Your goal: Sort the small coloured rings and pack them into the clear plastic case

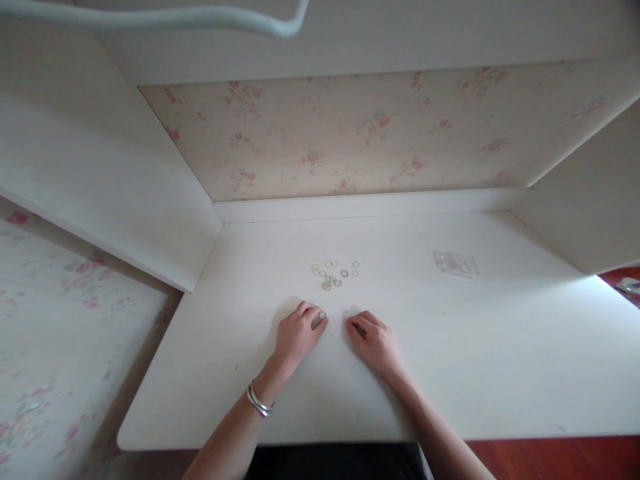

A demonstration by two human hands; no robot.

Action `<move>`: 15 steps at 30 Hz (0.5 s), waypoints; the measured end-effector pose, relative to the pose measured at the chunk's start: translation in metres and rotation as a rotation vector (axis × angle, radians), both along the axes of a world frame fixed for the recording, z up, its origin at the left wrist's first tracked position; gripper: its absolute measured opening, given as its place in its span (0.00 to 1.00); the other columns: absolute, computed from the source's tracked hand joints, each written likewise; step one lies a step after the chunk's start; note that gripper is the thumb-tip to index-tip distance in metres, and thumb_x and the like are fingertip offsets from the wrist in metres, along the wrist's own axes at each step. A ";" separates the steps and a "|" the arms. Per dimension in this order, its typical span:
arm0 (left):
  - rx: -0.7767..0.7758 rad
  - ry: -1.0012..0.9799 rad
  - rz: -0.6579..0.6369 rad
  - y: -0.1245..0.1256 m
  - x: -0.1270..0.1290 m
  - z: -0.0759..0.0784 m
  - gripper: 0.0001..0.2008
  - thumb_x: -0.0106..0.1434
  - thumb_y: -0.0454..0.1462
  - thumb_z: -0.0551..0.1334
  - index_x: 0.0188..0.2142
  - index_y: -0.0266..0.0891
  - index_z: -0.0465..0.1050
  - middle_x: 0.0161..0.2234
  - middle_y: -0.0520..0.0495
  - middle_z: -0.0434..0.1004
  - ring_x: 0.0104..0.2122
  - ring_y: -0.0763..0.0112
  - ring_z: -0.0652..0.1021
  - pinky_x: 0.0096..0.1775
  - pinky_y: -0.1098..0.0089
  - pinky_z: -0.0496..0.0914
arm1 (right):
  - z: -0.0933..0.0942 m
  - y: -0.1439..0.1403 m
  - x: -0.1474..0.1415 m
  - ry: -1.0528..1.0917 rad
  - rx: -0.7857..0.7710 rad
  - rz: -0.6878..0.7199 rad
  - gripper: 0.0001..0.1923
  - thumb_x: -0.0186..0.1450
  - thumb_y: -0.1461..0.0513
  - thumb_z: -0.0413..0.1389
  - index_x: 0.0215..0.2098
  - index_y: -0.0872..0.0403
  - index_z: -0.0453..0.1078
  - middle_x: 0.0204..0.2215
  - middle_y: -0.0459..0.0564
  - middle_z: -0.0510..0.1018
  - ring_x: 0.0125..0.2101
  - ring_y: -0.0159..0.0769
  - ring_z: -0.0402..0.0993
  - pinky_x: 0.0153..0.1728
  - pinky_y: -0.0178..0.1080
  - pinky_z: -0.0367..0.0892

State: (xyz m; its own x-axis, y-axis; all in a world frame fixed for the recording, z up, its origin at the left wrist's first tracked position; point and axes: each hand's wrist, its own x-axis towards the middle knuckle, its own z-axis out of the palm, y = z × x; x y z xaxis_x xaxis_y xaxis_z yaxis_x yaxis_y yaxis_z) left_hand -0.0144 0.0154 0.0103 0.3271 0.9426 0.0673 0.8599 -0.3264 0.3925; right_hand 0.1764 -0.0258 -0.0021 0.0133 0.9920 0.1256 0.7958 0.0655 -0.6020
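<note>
My left hand (299,332) rests on the white desk (500,373) with its fingers curled; a small grey ring (321,315) sits at its fingertips, pinched between thumb and finger. My right hand (374,340) lies a little to the right, fingers curled toward the left hand, with something small and dark at its fingertips that I cannot make out. Just beyond both hands, several small coloured rings (334,273) lie scattered on the desk. A silver bangle (259,402) circles my left wrist.
A small clear plastic bag (455,264) lies flat on the desk to the far right. White side panels and a floral back wall (350,133) enclose the desk. A white cable (200,17) hangs overhead. The desk's front edge is near my body.
</note>
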 end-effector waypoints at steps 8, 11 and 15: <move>-0.004 -0.024 -0.002 0.000 -0.002 0.000 0.12 0.65 0.44 0.52 0.44 0.50 0.71 0.40 0.52 0.74 0.36 0.72 0.75 0.34 0.74 0.65 | 0.001 0.000 -0.001 0.000 -0.001 -0.008 0.13 0.65 0.57 0.47 0.34 0.49 0.74 0.33 0.46 0.76 0.31 0.31 0.71 0.34 0.33 0.63; -0.017 -0.048 -0.005 0.000 -0.004 0.001 0.12 0.66 0.43 0.51 0.43 0.49 0.71 0.40 0.51 0.74 0.36 0.72 0.75 0.35 0.74 0.65 | 0.003 0.000 -0.002 0.006 -0.006 -0.007 0.14 0.65 0.57 0.46 0.34 0.49 0.74 0.33 0.47 0.76 0.31 0.31 0.71 0.34 0.33 0.63; -0.023 -0.092 -0.006 0.000 -0.005 0.000 0.12 0.66 0.43 0.51 0.42 0.49 0.72 0.40 0.51 0.74 0.36 0.71 0.75 0.35 0.73 0.65 | 0.004 -0.001 -0.003 0.008 -0.039 -0.017 0.14 0.65 0.56 0.46 0.34 0.49 0.73 0.34 0.46 0.76 0.32 0.32 0.71 0.34 0.34 0.63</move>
State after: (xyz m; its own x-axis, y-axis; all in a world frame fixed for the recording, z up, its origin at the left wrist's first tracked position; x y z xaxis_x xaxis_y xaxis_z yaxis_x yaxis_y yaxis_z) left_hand -0.0192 0.0151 0.0106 0.3264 0.9422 0.0759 0.8176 -0.3217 0.4775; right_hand 0.1732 -0.0265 0.0017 0.0314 0.9957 0.0868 0.7918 0.0282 -0.6101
